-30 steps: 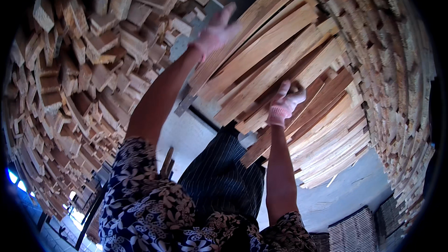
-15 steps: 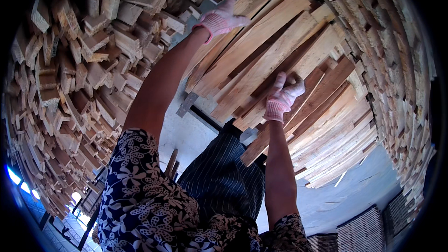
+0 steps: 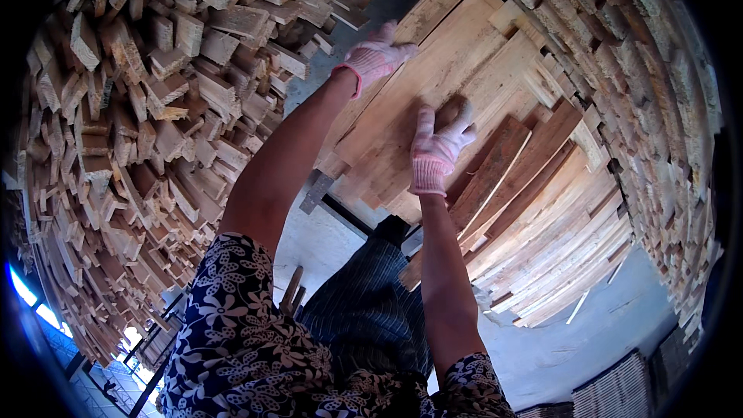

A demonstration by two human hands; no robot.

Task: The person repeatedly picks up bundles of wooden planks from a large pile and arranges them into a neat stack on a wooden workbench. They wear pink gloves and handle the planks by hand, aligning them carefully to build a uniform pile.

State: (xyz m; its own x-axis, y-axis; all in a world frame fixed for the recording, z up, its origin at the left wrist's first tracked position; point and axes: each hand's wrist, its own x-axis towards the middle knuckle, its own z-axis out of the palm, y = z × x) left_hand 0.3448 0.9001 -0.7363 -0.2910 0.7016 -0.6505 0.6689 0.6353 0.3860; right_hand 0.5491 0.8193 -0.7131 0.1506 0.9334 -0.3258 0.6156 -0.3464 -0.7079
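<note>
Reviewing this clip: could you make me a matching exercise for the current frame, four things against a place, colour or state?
Things:
1. Left hand
2. Right hand
3. Striped cloth
4. Left sleeve

Descriptions:
A. Dark with pale flowers
B. Over the middle of the flat boards, fingers spread
C. Dark with thin pale lines, low in the view between the forearms
D. Gloved, by the outer left edge of the boards

Pairs: 1-D, 2-B, 3-C, 4-A

Pale grey floor (image 3: 542,352) under spread boards (image 3: 503,156)
A thin strip (image 3: 577,307) lies on it; what the boards rest on directly is hidden.
</note>
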